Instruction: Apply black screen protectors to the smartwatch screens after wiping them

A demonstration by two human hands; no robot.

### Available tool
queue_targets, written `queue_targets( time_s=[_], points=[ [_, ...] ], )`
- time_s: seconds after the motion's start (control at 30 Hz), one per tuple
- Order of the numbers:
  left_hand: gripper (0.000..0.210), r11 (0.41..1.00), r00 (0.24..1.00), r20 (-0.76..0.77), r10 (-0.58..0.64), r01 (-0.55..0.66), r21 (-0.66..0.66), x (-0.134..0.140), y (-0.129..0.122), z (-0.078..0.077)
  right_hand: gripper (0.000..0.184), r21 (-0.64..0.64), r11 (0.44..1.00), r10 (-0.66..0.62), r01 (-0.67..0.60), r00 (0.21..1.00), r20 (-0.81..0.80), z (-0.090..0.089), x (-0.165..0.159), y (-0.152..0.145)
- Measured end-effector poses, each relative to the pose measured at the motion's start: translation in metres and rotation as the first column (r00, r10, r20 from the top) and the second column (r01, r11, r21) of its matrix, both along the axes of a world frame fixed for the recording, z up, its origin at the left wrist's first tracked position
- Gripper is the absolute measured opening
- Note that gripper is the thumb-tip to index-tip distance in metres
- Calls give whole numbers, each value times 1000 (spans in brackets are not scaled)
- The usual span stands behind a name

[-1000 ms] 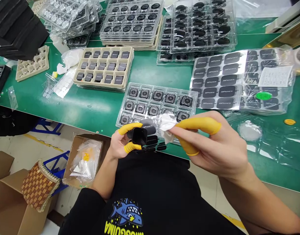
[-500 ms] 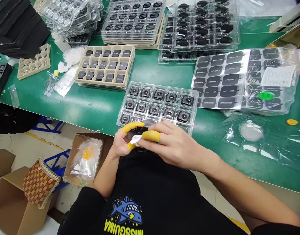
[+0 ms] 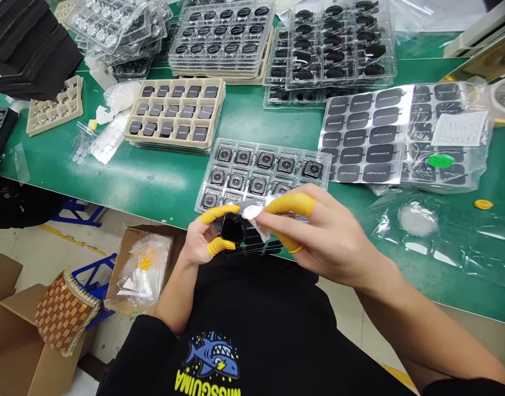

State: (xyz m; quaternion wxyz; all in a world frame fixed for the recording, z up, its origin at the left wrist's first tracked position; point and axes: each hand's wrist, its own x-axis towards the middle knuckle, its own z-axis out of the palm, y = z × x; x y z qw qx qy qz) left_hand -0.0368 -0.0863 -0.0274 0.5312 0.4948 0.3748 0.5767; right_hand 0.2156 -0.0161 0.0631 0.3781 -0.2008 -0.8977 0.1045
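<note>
Finger cots in yellow cover the fingertips of both my hands. My left hand (image 3: 197, 241) is closed on a smartwatch (image 3: 232, 229), gripping its edges between thumb and forefinger with the dark square screen facing up. Just right of it, my right hand (image 3: 332, 236) pinches a crumpled white wipe (image 3: 254, 213) close to the watch's upper right edge; whether it touches cannot be told. Beyond my hands lies a clear plastic tray (image 3: 272, 146) with rows of square watch bodies, back sides up. My right hand covers its near right corner.
A beige tray (image 3: 170, 144) of dark square parts sits left of the clear tray. Stacked clear trays (image 3: 219, 70) stand behind. To the right are a sticker sheet (image 3: 405, 118) and a clear plastic bag (image 3: 376, 220). An open carton (image 3: 126, 242) is below the table edge.
My right hand has drawn back to the right with the white wipe, uncovering the watch's dark screen. My left hand still holds the watch, slightly further left.
</note>
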Motion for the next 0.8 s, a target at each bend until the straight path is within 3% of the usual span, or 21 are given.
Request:
queue_targets(
  time_s=[0.1,0.2,0.33,0.43,0.57,0.67,0.8],
  points=[
    [69,999,999,28,-25,24,26,0,-1,-2,34,31,1000,6,-6,1000,19,-11,-12,2],
    [71,999,999,16,-29,30,-31,2,-2,-5,34,51,999,6,-8,999,45,-20,-20,3],
    [70,997,999,14,-42,43,-71,6,-1,-8,31,56,995,76,-80,995,63,-21,-31,-1],
    [63,999,1000,1,-12,12,-38,6,-1,-7,30,4,982,190,-191,980,66,-17,-27,-3],
    [69,998,998,9,68,-68,-19,-3,-2,-2,35,-130,948,307,-291,944,124,-11,3,0],
    [76,997,999,10,49,-48,-53,-7,-4,2,37,-147,970,211,-195,973,96,-3,27,-1],
    [73,1000,1000,-10,5,-5,2,-4,-4,3,33,-22,998,60,-59,997,54,8,25,-12]
  ],
)
